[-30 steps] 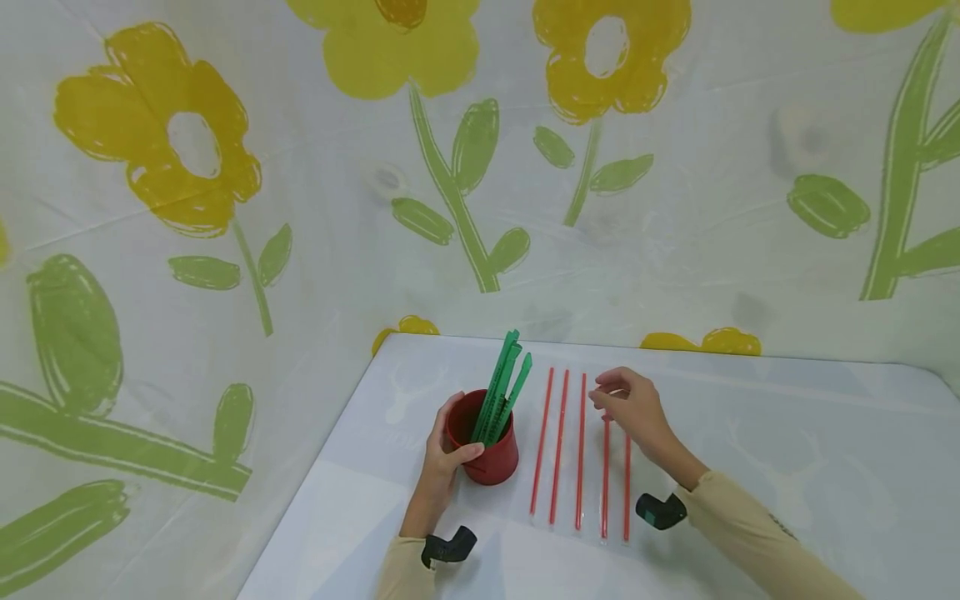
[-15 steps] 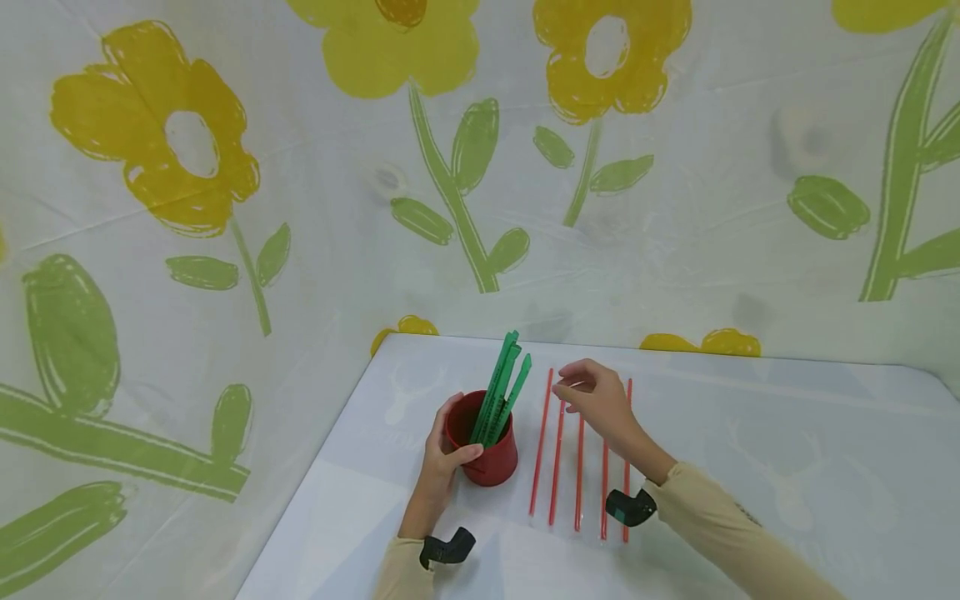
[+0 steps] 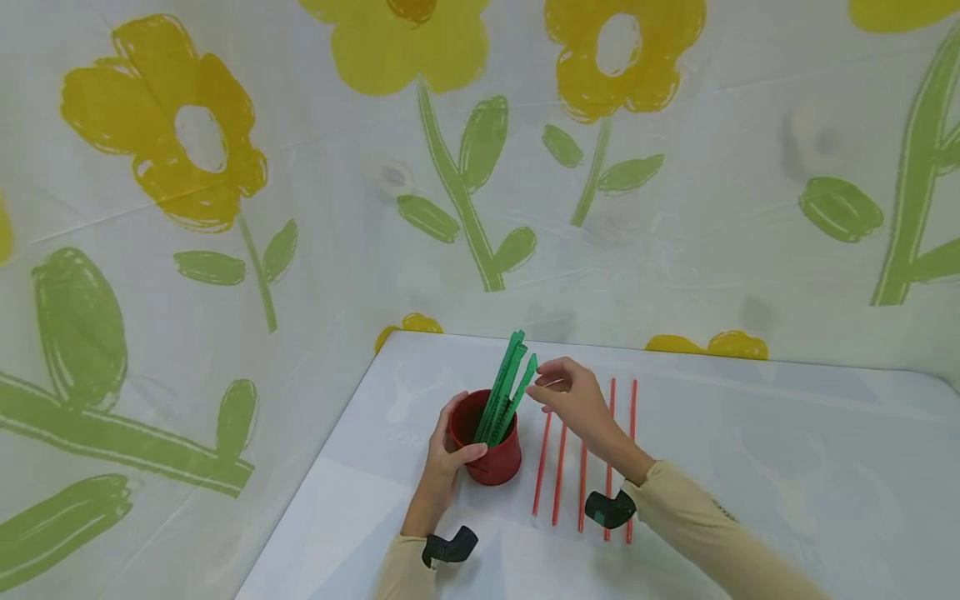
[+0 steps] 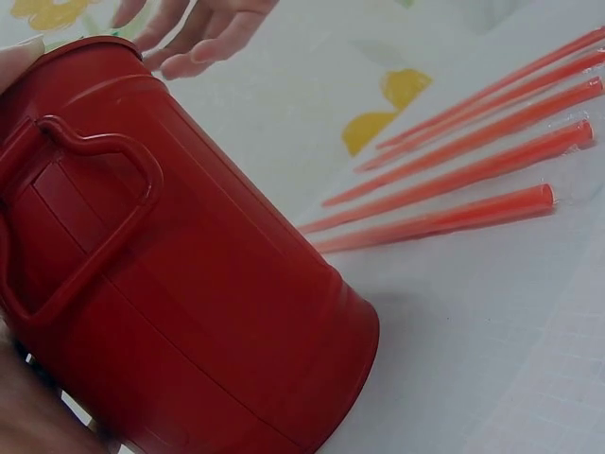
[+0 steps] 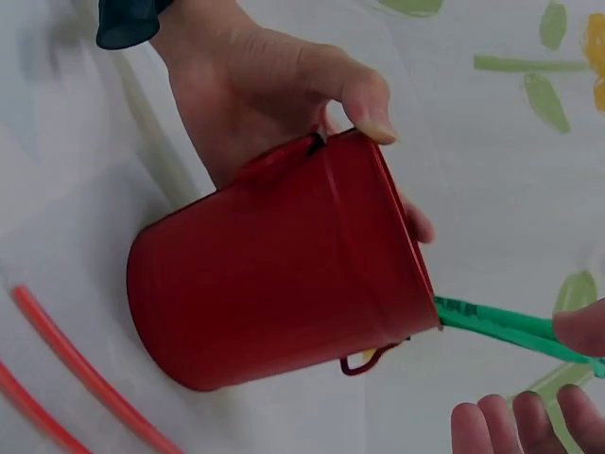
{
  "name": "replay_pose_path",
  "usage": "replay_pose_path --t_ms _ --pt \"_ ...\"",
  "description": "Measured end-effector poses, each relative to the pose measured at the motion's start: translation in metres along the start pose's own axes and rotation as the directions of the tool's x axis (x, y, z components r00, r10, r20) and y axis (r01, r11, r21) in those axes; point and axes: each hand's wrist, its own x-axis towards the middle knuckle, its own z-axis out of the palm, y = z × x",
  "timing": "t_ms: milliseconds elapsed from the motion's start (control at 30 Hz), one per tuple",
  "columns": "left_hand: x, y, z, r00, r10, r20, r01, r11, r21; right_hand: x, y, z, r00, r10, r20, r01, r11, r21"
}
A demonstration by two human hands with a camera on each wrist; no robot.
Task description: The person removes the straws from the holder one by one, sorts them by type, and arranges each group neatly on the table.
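My left hand (image 3: pixel 442 462) grips a red metal pot (image 3: pixel 501 467), thumb at the rim and fingers round its far side. Small wire handles (image 4: pixel 104 227) show on the pot's wall. Several slim green sticks with dark print (image 3: pixel 501 392) stand in it, leaning right. At their upper ends is my right hand (image 3: pixel 577 400), fingers loosely bent and spread; in the right wrist view its thumb (image 5: pixel 581 326) overlaps a green stick while the fingertips (image 5: pixel 525 411) stay apart from it. Several red straws in clear wrappers (image 3: pixel 558 475) lie side by side, partly under the right hand.
A white table (image 3: pixel 750 467) bears everything. Behind and to the left hangs a pale cloth (image 3: pixel 330 275) printed with yellow flowers and green leaves. Dark wrist-worn devices (image 3: pixel 450 547) sit at both sleeves.
My right hand has moved left across the red straws to the tips of the green sticks. The left hand and the pot have stayed in place.
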Motion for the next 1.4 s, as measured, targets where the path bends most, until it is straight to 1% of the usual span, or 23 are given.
replay_pose_path --t_ms 67,233,333,467,633,900,1100,1233,1400 --pt "0.0 0.0 0.0 1.0 -0.003 -0.002 0.003 1.0 0.002 -0.002 -0.005 0.004 1.0 0.009 -0.001 -0.009 1.0 0.007" --pt "0.0 -0.001 0.0 1.0 -0.001 -0.007 0.001 1.0 0.005 -0.002 -0.004 0.015 0.999 0.039 -0.02 -0.038 0.998 0.058" --pt "0.0 -0.001 0.0 1.0 0.001 -0.005 -0.001 1.0 0.012 0.001 0.004 0.019 0.998 0.04 -0.04 -0.037 0.997 0.074" --pt "0.0 -0.002 -0.001 1.0 -0.001 -0.003 0.001 1.0 0.021 0.002 0.005 0.024 0.997 0.037 -0.066 -0.03 0.995 0.097" --pt "-0.001 -0.001 0.0 1.0 0.001 -0.001 -0.001 1.0 0.021 0.001 0.006 0.029 0.997 0.022 -0.079 -0.011 0.991 0.131" --pt "-0.001 -0.001 0.0 1.0 0.002 -0.003 -0.002 1.0 0.017 -0.001 0.007 0.029 0.996 -0.017 -0.09 0.034 0.981 0.189" --pt "0.0 -0.001 0.001 1.0 0.006 0.004 -0.006 1.0 0.018 -0.002 0.003 0.028 0.992 -0.053 -0.118 0.074 0.979 0.187" --pt "-0.001 0.0 0.001 1.0 -0.001 0.001 0.001 1.0 0.012 -0.003 0.001 0.027 0.984 -0.1 -0.148 0.126 0.976 0.18" --pt "0.0 0.001 0.002 1.0 0.005 -0.004 -0.005 1.0 0.003 -0.005 -0.006 0.023 0.971 -0.169 -0.167 0.197 0.966 0.166"
